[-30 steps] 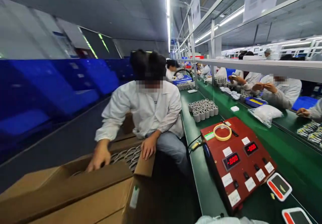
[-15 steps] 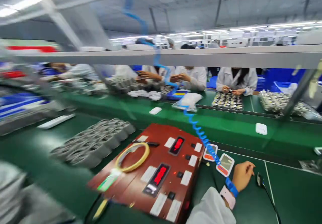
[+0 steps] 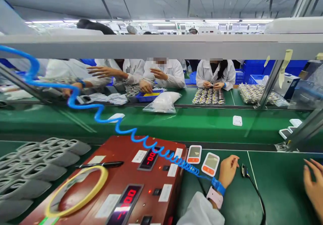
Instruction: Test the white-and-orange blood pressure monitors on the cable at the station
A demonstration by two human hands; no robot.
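Note:
My left hand [image 3: 227,170] rests on the green mat, fingers loosely curled and holding nothing. A blue wrist strap [image 3: 218,185] with a blue coiled cord [image 3: 131,132] circles its wrist. The fingertips lie just left of a small black connector [image 3: 244,170] on a black cable. Two small white testers with orange buttons [image 3: 210,163] lie to the left of the hand. My right hand [image 3: 313,184] enters at the right edge with fingers spread, holding nothing. A red meter box [image 3: 118,181] with lit red readouts fills the lower left.
A yellow tape ring [image 3: 75,194] and a black pen [image 3: 101,165] lie on the red box. Several grey cylindrical parts [image 3: 37,164] lie to its left. Beyond a green conveyor [image 3: 176,124], people in white coats handle small parts. A metal upright [image 3: 300,130] stands at the right.
The view has swung right from a seated person at a cardboard box to the bench ahead. My left hand stays by the testers, and my right hand has come into view.

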